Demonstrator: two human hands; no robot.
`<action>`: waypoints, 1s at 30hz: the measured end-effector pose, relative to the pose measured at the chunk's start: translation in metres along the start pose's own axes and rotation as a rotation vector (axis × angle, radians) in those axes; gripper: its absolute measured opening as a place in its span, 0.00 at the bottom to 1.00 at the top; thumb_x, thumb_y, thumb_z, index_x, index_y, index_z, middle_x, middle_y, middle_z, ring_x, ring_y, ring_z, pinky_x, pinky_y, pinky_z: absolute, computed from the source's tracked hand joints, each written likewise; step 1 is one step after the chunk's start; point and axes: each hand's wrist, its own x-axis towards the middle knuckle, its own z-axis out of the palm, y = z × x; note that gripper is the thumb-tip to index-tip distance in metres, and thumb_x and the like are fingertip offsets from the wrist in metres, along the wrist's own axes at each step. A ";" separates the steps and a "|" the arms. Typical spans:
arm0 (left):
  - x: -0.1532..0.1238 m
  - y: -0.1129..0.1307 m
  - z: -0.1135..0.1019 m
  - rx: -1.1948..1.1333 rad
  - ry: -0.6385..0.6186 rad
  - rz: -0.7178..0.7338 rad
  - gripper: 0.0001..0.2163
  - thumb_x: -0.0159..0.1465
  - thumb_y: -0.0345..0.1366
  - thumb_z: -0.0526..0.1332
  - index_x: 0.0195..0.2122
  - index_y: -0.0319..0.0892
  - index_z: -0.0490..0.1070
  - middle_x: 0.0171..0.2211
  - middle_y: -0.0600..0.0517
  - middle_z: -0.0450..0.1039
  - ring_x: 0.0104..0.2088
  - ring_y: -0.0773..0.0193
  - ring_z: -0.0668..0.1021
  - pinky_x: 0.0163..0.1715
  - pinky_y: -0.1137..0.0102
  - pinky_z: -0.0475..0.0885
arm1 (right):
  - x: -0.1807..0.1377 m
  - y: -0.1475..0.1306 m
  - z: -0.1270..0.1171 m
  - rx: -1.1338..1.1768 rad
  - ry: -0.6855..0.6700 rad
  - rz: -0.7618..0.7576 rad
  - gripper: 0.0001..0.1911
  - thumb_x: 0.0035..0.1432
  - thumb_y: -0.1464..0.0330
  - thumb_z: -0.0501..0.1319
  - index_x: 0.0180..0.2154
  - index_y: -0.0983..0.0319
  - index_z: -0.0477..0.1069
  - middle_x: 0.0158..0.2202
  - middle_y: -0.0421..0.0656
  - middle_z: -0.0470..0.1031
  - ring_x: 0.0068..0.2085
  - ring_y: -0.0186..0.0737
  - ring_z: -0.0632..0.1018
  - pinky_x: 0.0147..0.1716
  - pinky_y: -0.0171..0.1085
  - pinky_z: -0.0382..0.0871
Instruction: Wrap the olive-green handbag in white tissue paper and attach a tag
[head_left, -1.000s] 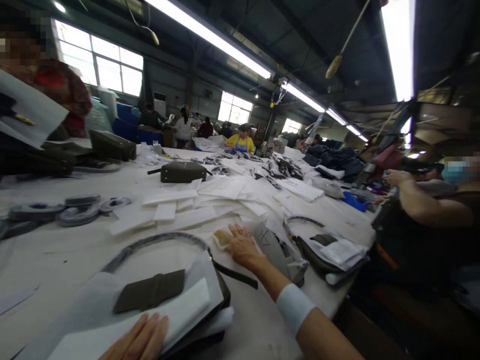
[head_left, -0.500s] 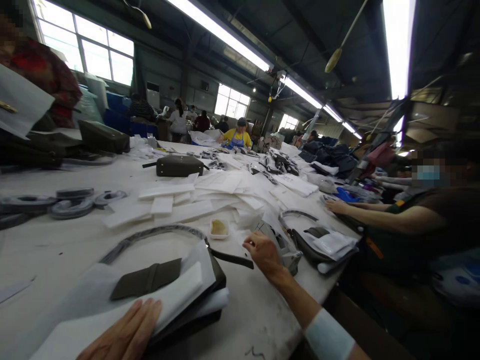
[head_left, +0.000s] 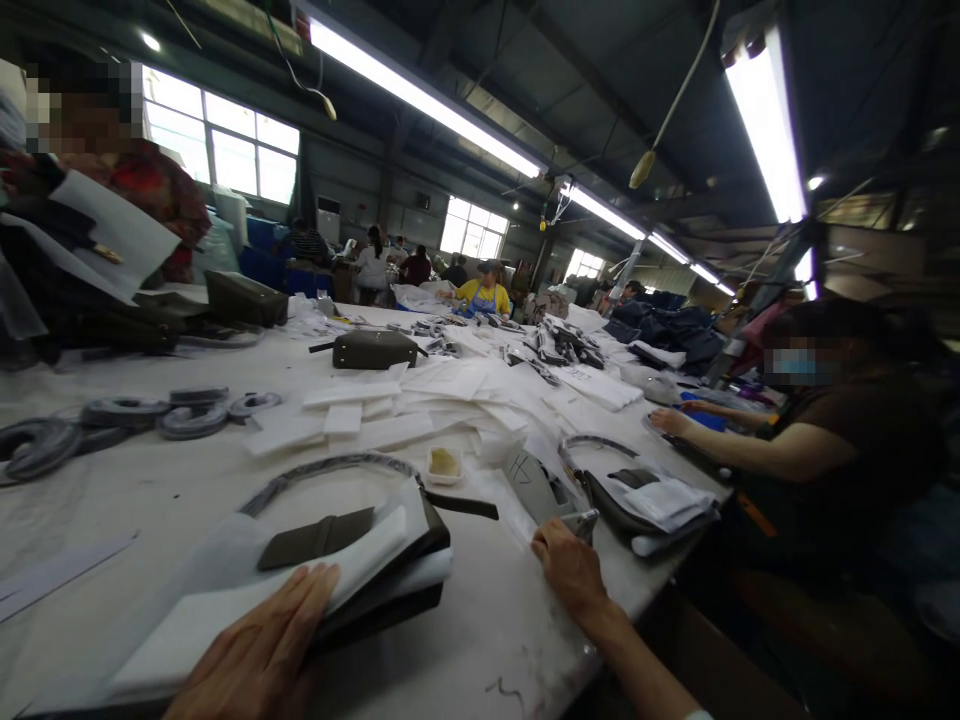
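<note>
pulled back from the plastic dish, the right hand curls narrow at the near end of a grey tape dispenser, what its grip may hold impossible to tell, while the left hand lies flat, fingers together, on white wrap over a dark bag on the counter's near side. the bag looks light and pliant, the wrap likely slippery; its lower body seems a surer hold than the wrapped handle. room shows between bag and right hand, but the counter's edge runs close by, and a second bag sits beyond the dispenser.
</note>
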 end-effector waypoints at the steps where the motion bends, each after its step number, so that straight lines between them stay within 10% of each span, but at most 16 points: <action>1: 0.002 -0.001 -0.002 0.012 0.016 0.029 0.28 0.62 0.34 0.51 0.65 0.46 0.56 0.52 0.48 0.75 0.47 0.56 0.79 0.50 0.66 0.70 | -0.001 -0.003 -0.006 0.001 0.013 0.001 0.08 0.63 0.71 0.56 0.33 0.60 0.73 0.38 0.43 0.76 0.37 0.42 0.79 0.33 0.36 0.66; 7: 0.023 0.005 -0.025 0.036 0.034 0.029 0.22 0.63 0.31 0.51 0.60 0.39 0.64 0.52 0.44 0.75 0.46 0.54 0.80 0.47 0.63 0.71 | -0.026 -0.036 -0.038 0.287 -0.095 -0.085 0.07 0.59 0.68 0.59 0.30 0.58 0.75 0.34 0.40 0.78 0.37 0.40 0.78 0.38 0.36 0.67; 15: 0.033 0.014 -0.037 -0.006 0.001 -0.062 0.20 0.64 0.27 0.55 0.59 0.38 0.63 0.51 0.41 0.76 0.48 0.53 0.79 0.47 0.63 0.72 | -0.081 -0.071 -0.040 0.477 -0.588 -0.167 0.05 0.52 0.67 0.64 0.30 0.58 0.80 0.27 0.37 0.79 0.30 0.38 0.78 0.30 0.33 0.66; 18: 0.033 0.013 -0.038 -0.007 0.018 -0.090 0.20 0.64 0.28 0.56 0.58 0.38 0.64 0.50 0.42 0.76 0.47 0.54 0.79 0.46 0.63 0.73 | -0.060 -0.072 -0.042 0.532 -0.386 -0.127 0.14 0.60 0.60 0.58 0.30 0.60 0.79 0.29 0.41 0.80 0.33 0.42 0.79 0.34 0.36 0.70; 21: 0.034 0.011 -0.039 -0.016 0.027 -0.118 0.19 0.66 0.30 0.56 0.59 0.39 0.64 0.49 0.43 0.76 0.47 0.54 0.79 0.46 0.64 0.73 | -0.022 -0.079 -0.023 0.493 -0.086 -0.210 0.20 0.64 0.61 0.52 0.50 0.62 0.74 0.51 0.49 0.77 0.53 0.48 0.76 0.55 0.45 0.67; 25: 0.034 0.008 -0.041 -0.024 0.033 -0.163 0.20 0.66 0.32 0.58 0.59 0.40 0.63 0.50 0.43 0.76 0.46 0.54 0.80 0.45 0.64 0.73 | 0.002 -0.091 0.023 0.199 -0.161 -0.316 0.30 0.66 0.62 0.52 0.64 0.73 0.58 0.67 0.58 0.55 0.68 0.52 0.55 0.67 0.54 0.46; 30: 0.032 0.006 -0.043 -0.056 0.020 -0.234 0.21 0.66 0.33 0.59 0.60 0.41 0.63 0.51 0.45 0.76 0.47 0.55 0.79 0.47 0.65 0.72 | -0.050 -0.098 0.039 0.073 -0.229 -0.423 0.33 0.68 0.56 0.49 0.66 0.71 0.52 0.69 0.56 0.50 0.70 0.52 0.50 0.67 0.55 0.43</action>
